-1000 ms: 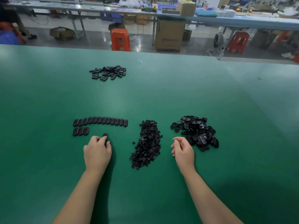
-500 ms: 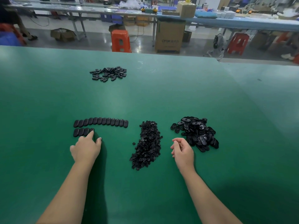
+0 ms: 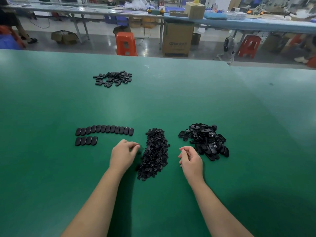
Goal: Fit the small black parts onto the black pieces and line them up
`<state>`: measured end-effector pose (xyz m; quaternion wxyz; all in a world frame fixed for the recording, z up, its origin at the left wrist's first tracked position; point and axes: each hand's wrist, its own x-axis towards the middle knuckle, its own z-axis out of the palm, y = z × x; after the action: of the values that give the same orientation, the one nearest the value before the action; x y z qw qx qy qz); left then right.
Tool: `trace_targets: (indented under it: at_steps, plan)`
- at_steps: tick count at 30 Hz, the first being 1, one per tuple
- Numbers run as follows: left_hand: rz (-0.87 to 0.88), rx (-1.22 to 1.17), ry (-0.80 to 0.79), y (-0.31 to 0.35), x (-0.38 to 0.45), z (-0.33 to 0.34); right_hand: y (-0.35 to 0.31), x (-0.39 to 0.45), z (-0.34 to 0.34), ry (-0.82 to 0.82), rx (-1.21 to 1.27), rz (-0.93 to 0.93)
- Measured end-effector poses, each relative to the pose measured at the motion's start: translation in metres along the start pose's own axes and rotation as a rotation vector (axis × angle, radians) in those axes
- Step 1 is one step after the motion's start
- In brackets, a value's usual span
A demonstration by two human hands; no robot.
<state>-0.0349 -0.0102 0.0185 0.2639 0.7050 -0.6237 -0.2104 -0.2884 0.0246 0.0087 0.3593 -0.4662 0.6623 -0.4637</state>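
While two rows [image 3: 104, 130] sit lined up at 10 o'clock, big piles of small parts [image 3: 153, 153] and pieces [image 3: 205, 141] remain. Left hand [image 3: 123, 155] and right hand [image 3: 191, 159] are both loosely curled, apparently holding nothing.

A factory floor: long workbenches [image 3: 239, 23] across the top, cardboard boxes [image 3: 177, 38], plastic stools [image 3: 126, 43], a green table [image 3: 51, 103].
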Motion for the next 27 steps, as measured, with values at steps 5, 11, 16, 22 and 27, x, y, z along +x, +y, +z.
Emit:
trace_targets:
  at_steps: [5, 11, 16, 22, 27]
  plan:
    - [0.002, -0.033, 0.026, -0.004, -0.006, 0.014, -0.001, 0.000, 0.000, -0.006, -0.018, -0.005]
    - [0.075, -0.022, 0.097, -0.012, -0.012, 0.021, -0.001, -0.001, 0.001, -0.023, -0.074, -0.018]
    - [0.088, 0.047, 0.148, -0.014, -0.012, 0.024, 0.000, -0.002, 0.002, -0.063, -0.151, -0.045]
    - [0.138, 0.085, 0.180, -0.012, -0.015, 0.024, -0.008, 0.008, -0.005, -0.169, -0.249, -0.037]
    - [0.123, 0.002, 0.186, -0.008, -0.018, 0.021, -0.017, 0.030, -0.036, 0.001, -0.524, -0.112]
